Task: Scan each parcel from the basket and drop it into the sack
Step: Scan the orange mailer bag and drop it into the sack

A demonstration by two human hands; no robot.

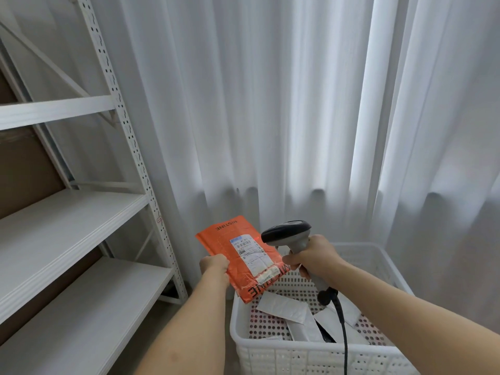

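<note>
- left hand (215, 263): fingers pinch the orange parcel (238, 255) by its edge, above the basket (270, 347) (white parcels inside).
- right hand (311, 257): fingers curled round the scanner (288, 234), its head just beside the parcel's label (253, 254).

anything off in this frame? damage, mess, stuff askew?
Nothing serious. The orange parcel in the left hand is creased, its label wrinkled. White parcels lie jumbled in the basket. The right hand holds the scanner at the label. No sack in view.

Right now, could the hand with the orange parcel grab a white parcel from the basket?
Probably not yet: the left hand already grips the orange parcel. The white parcels lie uncovered in the basket just below.
</note>
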